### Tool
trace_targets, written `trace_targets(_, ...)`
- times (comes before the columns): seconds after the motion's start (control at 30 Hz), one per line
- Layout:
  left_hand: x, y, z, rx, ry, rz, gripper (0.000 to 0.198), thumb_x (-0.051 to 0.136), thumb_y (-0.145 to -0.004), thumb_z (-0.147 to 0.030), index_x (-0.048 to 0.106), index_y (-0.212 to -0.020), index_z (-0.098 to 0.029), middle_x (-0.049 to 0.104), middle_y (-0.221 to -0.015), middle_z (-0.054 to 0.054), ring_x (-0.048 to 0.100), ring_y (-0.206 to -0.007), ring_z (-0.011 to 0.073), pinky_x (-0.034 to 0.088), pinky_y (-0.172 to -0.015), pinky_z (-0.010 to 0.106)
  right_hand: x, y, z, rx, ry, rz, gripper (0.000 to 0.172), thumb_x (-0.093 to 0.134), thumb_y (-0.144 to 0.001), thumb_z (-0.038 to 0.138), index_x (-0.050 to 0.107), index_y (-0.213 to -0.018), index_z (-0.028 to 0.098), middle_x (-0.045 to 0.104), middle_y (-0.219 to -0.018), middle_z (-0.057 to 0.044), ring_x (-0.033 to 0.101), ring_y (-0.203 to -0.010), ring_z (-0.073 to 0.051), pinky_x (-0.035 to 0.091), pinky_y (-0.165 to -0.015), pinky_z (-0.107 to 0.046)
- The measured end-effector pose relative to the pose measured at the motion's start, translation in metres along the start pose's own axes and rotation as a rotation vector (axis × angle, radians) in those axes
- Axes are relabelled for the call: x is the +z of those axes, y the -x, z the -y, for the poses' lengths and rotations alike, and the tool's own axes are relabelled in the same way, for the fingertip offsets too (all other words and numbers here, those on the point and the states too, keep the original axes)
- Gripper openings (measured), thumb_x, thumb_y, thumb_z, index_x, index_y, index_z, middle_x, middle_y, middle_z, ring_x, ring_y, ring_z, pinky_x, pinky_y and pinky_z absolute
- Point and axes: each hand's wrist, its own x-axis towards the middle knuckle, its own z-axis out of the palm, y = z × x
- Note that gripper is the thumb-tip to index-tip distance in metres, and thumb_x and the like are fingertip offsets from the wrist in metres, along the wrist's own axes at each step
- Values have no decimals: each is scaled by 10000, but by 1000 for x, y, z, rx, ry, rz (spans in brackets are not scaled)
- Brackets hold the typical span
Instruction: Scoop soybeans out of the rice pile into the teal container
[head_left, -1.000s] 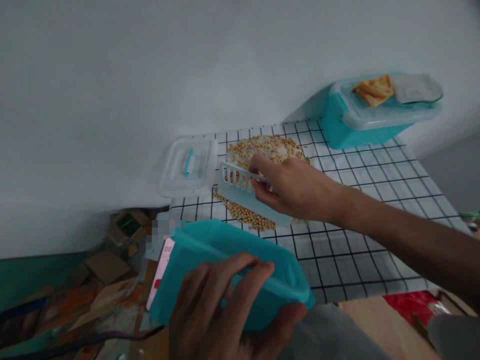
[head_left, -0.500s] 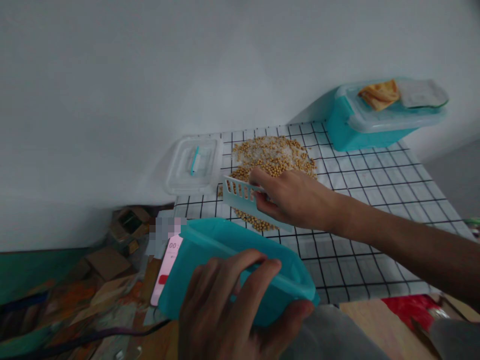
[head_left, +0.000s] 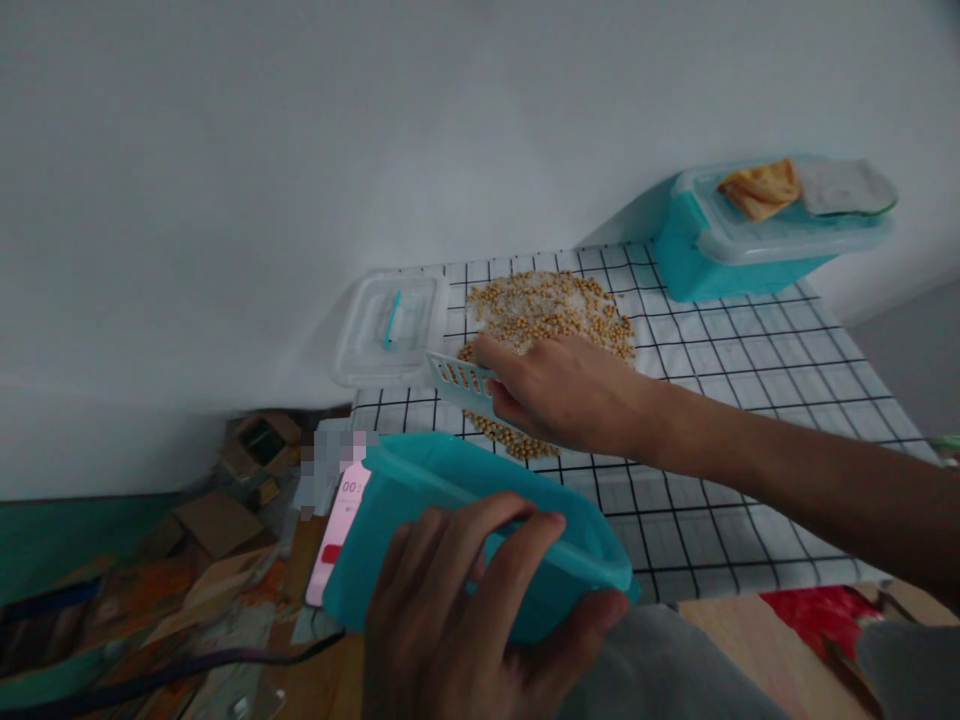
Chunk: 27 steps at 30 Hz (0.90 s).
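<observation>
**Slotted plate on edge among round beans**

A pale, flat slotted plate [head_left: 463, 393] stands on edge across small, round, tan beans [head_left: 525, 443], mixed on the far side with whitish, translucent granules [head_left: 576, 292]. The right hand [head_left: 559, 390] pinches it between closed fingers. Nearer, the left hand [head_left: 465, 610] curls its fingers around the rim of a smooth turquoise bin [head_left: 397, 525]. Black-gridded white cloth [head_left: 739, 375] spreads beneath the beans.
</observation>
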Motion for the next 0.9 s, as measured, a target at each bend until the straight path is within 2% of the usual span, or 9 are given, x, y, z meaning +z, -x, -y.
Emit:
trace_targets(0.33, -2, 2, -1, -14, 27, -3, 350, 795, -771, -400, 687, -1057, -229, 708, -1061, 22, 624, -883, 209, 469, -776, 393, -1, 13, -2, -28, 26, -23, 312, 318, -1010, 284, 468, -1249, 152, 678, -705, -38, 422, -473, -131, 150, -492, -298)
trace_targets(0.67, 0, -1, -2, -22, 38, -11, 340, 793, -773, -395, 687, -1049, -228, 698, -1049, 28, 620, -913, 220, 465, -802, 400, 0, 15, 3, -65, 40, 37, 282, 355, -1005, 250, 470, -1249, 172, 705, -746, -58, 476, -522, -142, 181, -529, -294)
trace_targets(0.9, 0, -2, -1, -3, 24, -15, 354, 803, -761, -386, 689, -1054, -223, 696, -1052, 34, 614, -902, 222, 462, -791, 403, -1, 13, 3, -82, 43, 4, 290, 348, -998, 237, 468, -1256, 185, 672, -704, -31, 449, -502, -140, 158, -510, -298)
